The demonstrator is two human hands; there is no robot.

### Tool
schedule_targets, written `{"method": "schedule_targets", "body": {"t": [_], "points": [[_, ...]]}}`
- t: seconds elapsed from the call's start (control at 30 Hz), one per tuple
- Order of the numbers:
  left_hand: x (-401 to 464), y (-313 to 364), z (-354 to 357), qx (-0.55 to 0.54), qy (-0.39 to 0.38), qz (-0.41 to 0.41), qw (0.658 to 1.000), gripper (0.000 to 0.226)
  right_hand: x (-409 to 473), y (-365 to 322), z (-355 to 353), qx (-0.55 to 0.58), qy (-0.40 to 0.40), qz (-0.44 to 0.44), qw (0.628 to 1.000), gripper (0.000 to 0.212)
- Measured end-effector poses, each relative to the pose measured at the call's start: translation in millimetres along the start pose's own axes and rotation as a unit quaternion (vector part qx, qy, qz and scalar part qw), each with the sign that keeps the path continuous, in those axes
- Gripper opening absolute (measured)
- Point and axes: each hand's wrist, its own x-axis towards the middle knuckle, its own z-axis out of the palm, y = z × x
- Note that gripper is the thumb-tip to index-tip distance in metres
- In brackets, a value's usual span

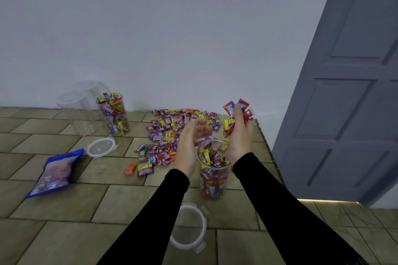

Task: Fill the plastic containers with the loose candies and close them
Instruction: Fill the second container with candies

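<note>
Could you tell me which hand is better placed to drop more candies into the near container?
The right hand: it grips a bunch of candies just above and behind the container, whose mouth is open. The left hand beside it holds nothing.

Facing a plain pale wall (172, 28), bluish-white, unmarked, evenly lit with soft, dim light. The surface (64, 232) I work on carries a pattern of olive-brown rectangular tiles with dark joints; it runs right up to the wall. To my right it ends at a speckled edge (269, 148). Past that edge stands a grey-blue panelled door (344, 103), leaning in my wide view, its recessed panels in shadow. At the door's foot a thin strip of warm light (327, 200) shows, with more tiled floor (355, 232) below it.
</note>
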Motion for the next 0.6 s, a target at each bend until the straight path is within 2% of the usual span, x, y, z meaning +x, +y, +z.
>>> {"method": "schedule_targets", "body": {"t": [0.07,0.13,0.23,0.4,0.53,0.6], "points": [[-7,-9,-1,0.006,-0.036,-0.047,0.998,0.071,1,1,-1,0.007,-0.007,0.008,1.000,0.024],[-12,-19,-3,0.002,-0.057,-0.085,0.995,0.082,4,3,-1,0.000,-0.016,0.004,1.000,0.032],[-17,-26,-2,-0.022,-0.038,-0.117,0.992,0.082,9,6,-1,-0.023,-0.039,-0.006,0.999,0.033],[-10,-33,-1,-0.012,0.001,-0.093,0.996,0.079,19,10,2,-0.080,-0.079,-0.002,0.994,0.037],[0,-33,-4,-0.018,0.015,-0.077,0.997,0.069,19,11,2,-0.125,-0.119,-0.005,0.985,0.020],[3,-31,-5,-0.013,0.026,-0.077,0.997,0.069,19,18,2,-0.161,-0.125,-0.028,0.979,0.018]]}}
